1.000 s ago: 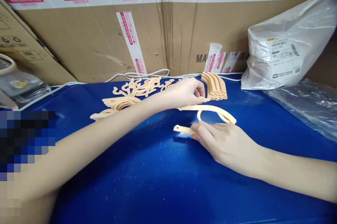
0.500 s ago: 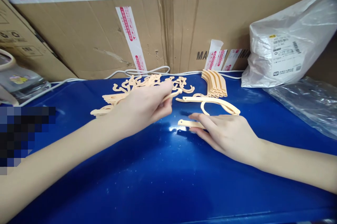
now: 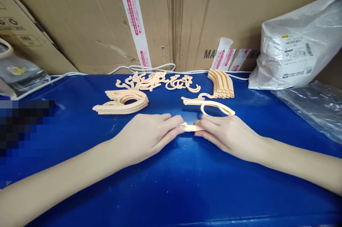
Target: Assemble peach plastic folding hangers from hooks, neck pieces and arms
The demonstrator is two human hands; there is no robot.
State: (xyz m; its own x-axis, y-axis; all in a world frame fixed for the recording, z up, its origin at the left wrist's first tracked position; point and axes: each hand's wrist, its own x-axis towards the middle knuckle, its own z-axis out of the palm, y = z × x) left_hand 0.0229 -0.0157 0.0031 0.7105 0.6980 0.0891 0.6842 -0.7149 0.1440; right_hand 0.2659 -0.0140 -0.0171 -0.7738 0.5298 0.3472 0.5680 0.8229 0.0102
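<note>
My right hand (image 3: 227, 131) is closed around a cream plastic hanger arm (image 3: 191, 128), whose bare end points left out of its fingertips. Opposite it, the fingers of my left hand (image 3: 153, 132) pinch a small cream hanger piece (image 3: 184, 125), mostly hidden, at the end of that arm. The two pieces meet just above the table; whether they are joined I cannot tell. Right behind my right hand lies a folded hanger (image 3: 213, 104) with its hook. Beyond my left hand is a stack of similar folded hanger parts (image 3: 125, 104).
Loose cream hooks (image 3: 149, 80) and more curved hooks (image 3: 183, 83) lie along the back of the blue table (image 3: 165, 184). A stack of hanger arms (image 3: 221, 84) stands at back right, near a white plastic bag (image 3: 283, 45). A white cable (image 3: 152, 67) runs before the cardboard box (image 3: 93, 24).
My left hand has come down and toward me with its piece, from near the hook pile to the end of the arm in my right hand. The folded stack at left is now uncovered.
</note>
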